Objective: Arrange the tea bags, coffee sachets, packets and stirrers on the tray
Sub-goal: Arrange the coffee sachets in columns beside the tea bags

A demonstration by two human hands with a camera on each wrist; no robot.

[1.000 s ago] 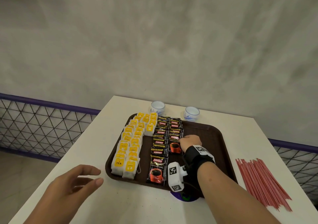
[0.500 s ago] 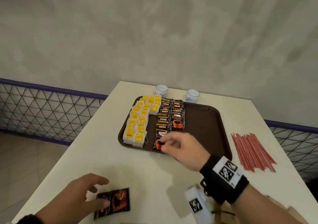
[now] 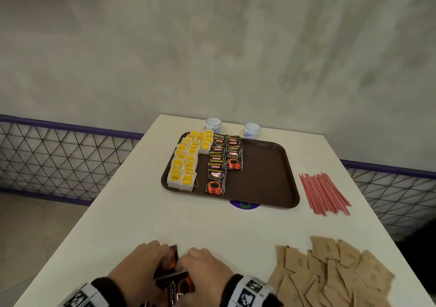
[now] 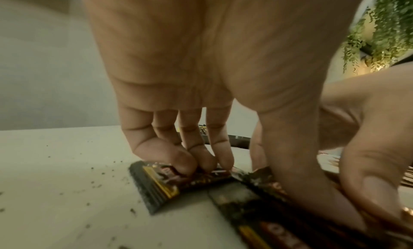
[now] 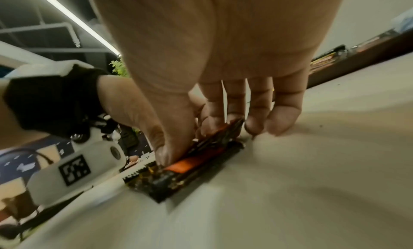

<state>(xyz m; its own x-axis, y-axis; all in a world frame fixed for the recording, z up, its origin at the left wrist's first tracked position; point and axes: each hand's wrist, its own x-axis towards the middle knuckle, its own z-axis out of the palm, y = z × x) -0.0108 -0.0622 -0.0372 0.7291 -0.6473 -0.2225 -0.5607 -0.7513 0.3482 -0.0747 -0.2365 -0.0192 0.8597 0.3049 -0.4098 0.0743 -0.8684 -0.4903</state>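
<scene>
Both hands are at the table's near edge over loose black-and-orange coffee sachets point(image 3: 173, 276). My left hand point(image 3: 139, 266) curls its fingers on one sachet point(image 4: 156, 184), and my right hand point(image 3: 203, 271) pinches another sachet point(image 5: 192, 166) between thumb and fingers. Farther back sits the brown tray point(image 3: 266, 172), holding rows of yellow-tagged tea bags point(image 3: 186, 162) at its left and coffee sachets point(image 3: 224, 160) beside them. Red stirrers point(image 3: 323, 193) lie on the table right of the tray. Brown paper packets point(image 3: 330, 273) are heaped at the near right.
Two small white cups point(image 3: 213, 125) point(image 3: 252, 130) stand behind the tray. A purple disc point(image 3: 245, 204) peeks from under the tray's front rim. The white table point(image 3: 132, 212) has a mesh railing point(image 3: 59, 155) to its left and a wall behind.
The right hand has pulled back from the tray to the near edge and joined the left hand on the loose sachets. The view has tilted down, showing the brown packets.
</scene>
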